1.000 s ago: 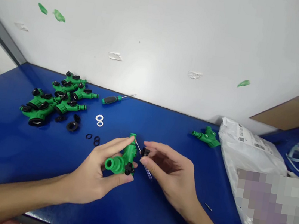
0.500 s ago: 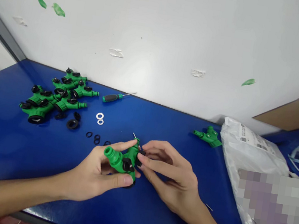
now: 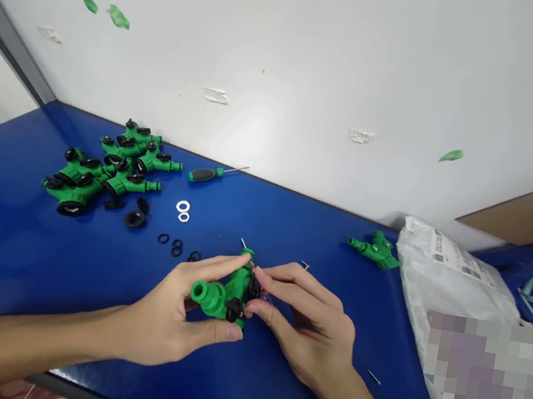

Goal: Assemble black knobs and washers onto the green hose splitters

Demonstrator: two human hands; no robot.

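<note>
The green plastic two-way hose connector is held between the two hands, just above the blue table top. The left hand grips it. The thumb presses from below and the index finger lies along the top, so the fingers are closed around the green body. The right hand meets it from the other side. Its thumb and index fingertips are pinched on a small black plastic valve knob, which touches the side of the connector.

Just beyond the left fingertips lie some black rubber O-rings, and farther in that direction two white flat washers. Well beyond these is a pile of green connectors with black knobs, and beside it a screwdriver with a green and black handle. Beyond the right fingers, well apart, a single green connector lies next to a white plastic bag. A thin metal pin lies near the right wrist.
</note>
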